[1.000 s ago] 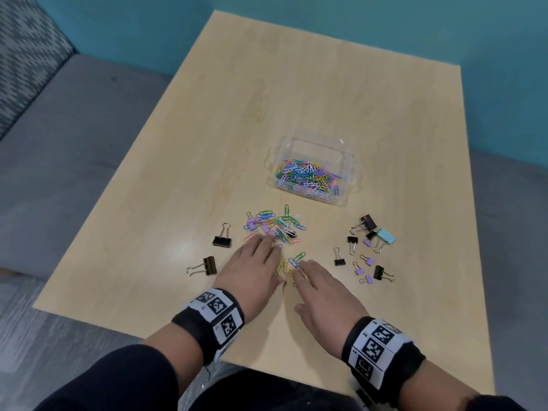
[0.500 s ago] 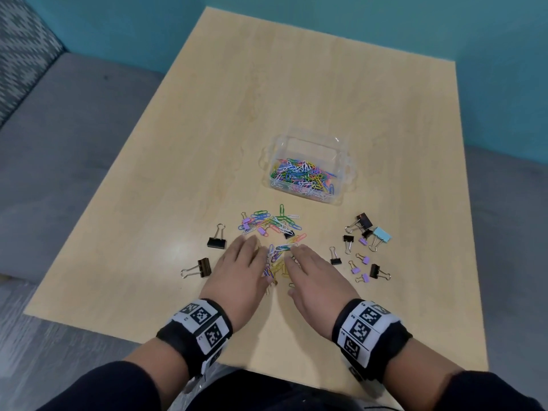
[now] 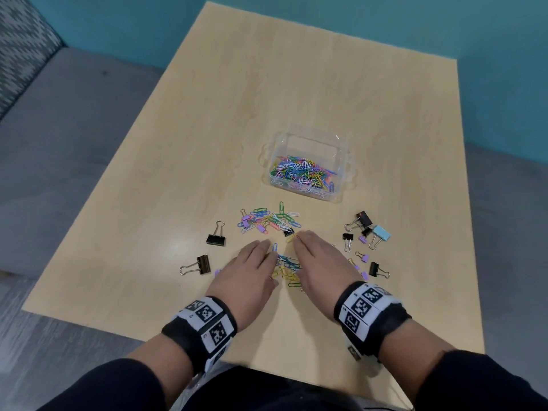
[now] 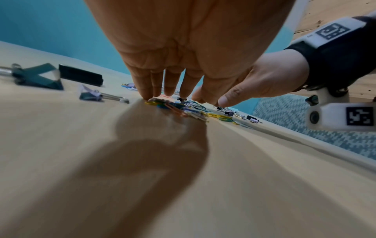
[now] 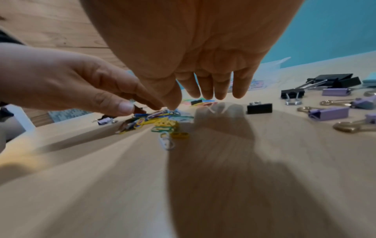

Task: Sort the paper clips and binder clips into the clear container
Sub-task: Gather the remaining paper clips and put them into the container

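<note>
The clear container (image 3: 311, 137) stands mid-table and holds many coloured paper clips. Nearer to me lies a loose heap of paper clips (image 3: 268, 221). My left hand (image 3: 261, 251) and right hand (image 3: 305, 241) lie flat side by side on the table, fingers straight. Between them sits a small bunch of paper clips (image 3: 286, 267). In the left wrist view the left fingertips (image 4: 151, 96) press on that bunch (image 4: 179, 107). In the right wrist view the right hand (image 5: 207, 94) has its thumb at the bunch (image 5: 158, 120). Neither hand grips anything.
Two large binder clips, one black (image 3: 216, 238) and one brown (image 3: 199, 264), lie left of my left hand. Several small black, purple and light blue binder clips (image 3: 366, 232) are scattered to the right. The table's near edge (image 3: 118, 333) is close behind my wrists.
Both hands slid toward each other and back toward me. They dragged a small bunch of paper clips out of the loose heap, and it now sits between them.
</note>
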The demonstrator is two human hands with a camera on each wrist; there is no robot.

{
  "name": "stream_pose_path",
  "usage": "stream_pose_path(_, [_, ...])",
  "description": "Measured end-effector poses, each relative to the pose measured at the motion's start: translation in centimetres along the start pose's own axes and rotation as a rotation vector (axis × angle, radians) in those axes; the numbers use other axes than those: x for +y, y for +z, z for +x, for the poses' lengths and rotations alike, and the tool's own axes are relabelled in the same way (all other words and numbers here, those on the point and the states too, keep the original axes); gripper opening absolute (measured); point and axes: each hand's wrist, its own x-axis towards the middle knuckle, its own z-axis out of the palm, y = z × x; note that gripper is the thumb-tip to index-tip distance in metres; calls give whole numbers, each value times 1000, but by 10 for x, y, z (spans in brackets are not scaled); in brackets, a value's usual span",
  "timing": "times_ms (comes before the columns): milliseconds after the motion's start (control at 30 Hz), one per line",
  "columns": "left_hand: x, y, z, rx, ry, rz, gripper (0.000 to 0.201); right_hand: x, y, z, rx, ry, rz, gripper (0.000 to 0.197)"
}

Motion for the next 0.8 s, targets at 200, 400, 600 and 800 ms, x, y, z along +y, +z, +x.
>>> stream_pose_path(200, [1,-2,17,-20,42,14,54,-15,-1,-9,-59,-135,-21,50])
stream_pose_path(400, [-7,-9,33,-23,41,56,54,-3,-18,8,51,-16,49,55])
stream_pose_path(600, [-11,-14,36,-32,0,82,52,-3,-46,44,-67,-50,61,76])
stream_pose_path(800, [-21,-8,27,-52,-6,100,51,5,-54,73,-226,-122,-160,64])
